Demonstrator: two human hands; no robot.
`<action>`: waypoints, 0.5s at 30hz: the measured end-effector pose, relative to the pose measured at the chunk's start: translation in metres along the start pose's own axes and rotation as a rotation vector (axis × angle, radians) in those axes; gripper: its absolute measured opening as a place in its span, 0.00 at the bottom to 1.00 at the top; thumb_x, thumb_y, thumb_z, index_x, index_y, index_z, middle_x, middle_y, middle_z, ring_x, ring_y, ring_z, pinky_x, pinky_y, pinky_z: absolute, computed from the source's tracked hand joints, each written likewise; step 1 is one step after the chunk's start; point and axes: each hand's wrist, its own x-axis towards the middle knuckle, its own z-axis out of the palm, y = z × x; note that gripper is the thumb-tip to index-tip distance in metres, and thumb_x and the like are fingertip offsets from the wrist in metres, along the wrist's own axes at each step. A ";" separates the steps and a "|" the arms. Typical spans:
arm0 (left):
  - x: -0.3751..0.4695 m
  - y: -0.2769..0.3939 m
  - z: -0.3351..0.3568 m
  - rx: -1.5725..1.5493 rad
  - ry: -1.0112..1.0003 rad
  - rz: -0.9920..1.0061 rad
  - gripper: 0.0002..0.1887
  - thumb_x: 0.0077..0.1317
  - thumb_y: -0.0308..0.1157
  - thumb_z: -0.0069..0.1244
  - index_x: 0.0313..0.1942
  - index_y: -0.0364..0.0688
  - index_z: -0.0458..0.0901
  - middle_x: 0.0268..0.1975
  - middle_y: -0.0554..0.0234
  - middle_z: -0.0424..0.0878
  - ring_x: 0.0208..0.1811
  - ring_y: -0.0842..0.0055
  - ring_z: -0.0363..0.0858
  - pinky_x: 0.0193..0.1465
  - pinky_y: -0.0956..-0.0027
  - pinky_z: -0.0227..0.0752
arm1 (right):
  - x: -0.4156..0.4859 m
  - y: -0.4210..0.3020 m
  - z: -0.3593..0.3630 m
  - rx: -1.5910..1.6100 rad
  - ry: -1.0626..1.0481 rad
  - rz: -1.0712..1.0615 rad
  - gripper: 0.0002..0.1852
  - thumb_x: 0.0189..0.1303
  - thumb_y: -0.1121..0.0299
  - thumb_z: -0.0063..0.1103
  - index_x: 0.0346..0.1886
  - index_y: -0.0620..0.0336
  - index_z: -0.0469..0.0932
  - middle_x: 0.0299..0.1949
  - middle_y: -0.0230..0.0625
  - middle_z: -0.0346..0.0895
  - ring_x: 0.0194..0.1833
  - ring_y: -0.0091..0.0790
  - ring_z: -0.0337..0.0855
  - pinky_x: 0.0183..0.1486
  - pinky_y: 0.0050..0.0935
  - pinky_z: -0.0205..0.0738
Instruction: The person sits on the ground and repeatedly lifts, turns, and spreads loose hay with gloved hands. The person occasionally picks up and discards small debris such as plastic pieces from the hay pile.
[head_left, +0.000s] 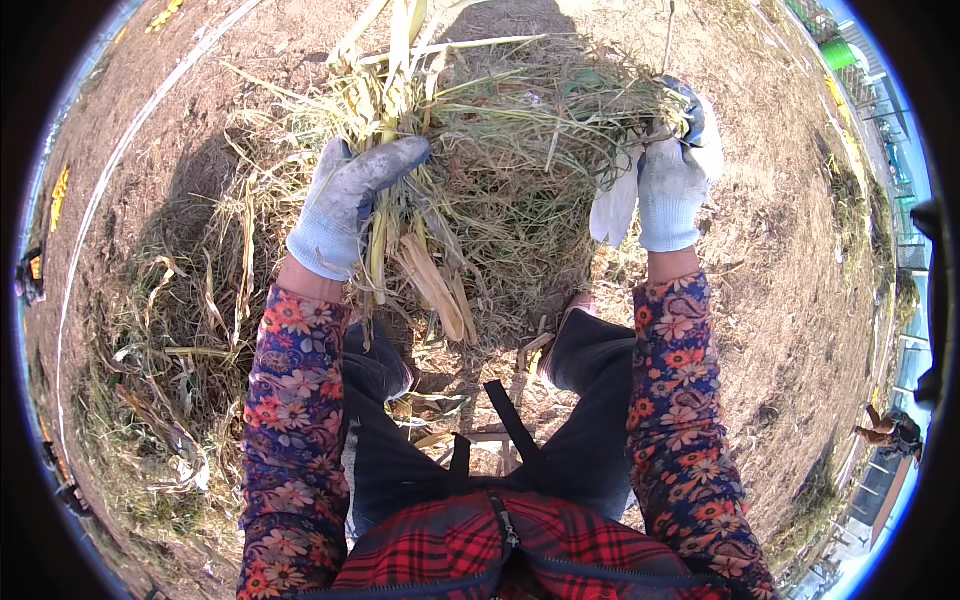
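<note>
My left hand (358, 199), in a dirty white work glove with a dark palm, grips a bundle of dry stalks and leaves (386, 112). Pale stems stick out above the fist, and broad husk-like leaves (431, 285) hang below it. My right hand (675, 169), gloved alike, is closed around the end of a bunch of dry grass (615, 109) that stretches towards the left bundle. A white flap of thin material (616, 199) hangs beside the right glove; what it belongs to is unclear. Between and below both hands lies a heap of dry grass (517, 195).
More grass and dry leaves (169, 375) lie on the ground at left. My shoes stand either side of the heap's near edge. A white line (112, 165) curves over the bare soil (780, 225). Far right, another person (892, 433) is near a fence.
</note>
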 end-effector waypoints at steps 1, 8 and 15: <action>0.002 -0.003 0.004 -0.044 0.025 0.006 0.14 0.60 0.28 0.46 0.43 0.29 0.78 0.44 0.52 0.81 0.46 0.73 0.80 0.53 0.70 0.70 | 0.004 -0.005 0.002 0.145 0.069 -0.178 0.15 0.54 0.71 0.54 0.45 0.65 0.74 0.34 0.46 0.77 0.38 0.40 0.79 0.45 0.29 0.71; 0.019 -0.020 -0.017 0.032 0.203 0.112 0.20 0.64 0.35 0.42 0.53 0.32 0.73 0.53 0.54 0.75 0.58 0.72 0.70 0.64 0.70 0.58 | -0.017 -0.038 0.024 -0.075 -0.390 0.259 0.12 0.56 0.71 0.55 0.42 0.67 0.74 0.30 0.37 0.77 0.32 0.31 0.77 0.39 0.26 0.72; 0.017 -0.027 -0.014 0.600 0.217 0.055 0.28 0.72 0.43 0.24 0.55 0.23 0.65 0.57 0.47 0.71 0.58 0.68 0.70 0.63 0.71 0.59 | -0.029 -0.070 0.009 0.905 -0.574 0.572 0.21 0.56 0.71 0.60 0.51 0.71 0.69 0.40 0.38 0.79 0.42 0.27 0.80 0.46 0.24 0.72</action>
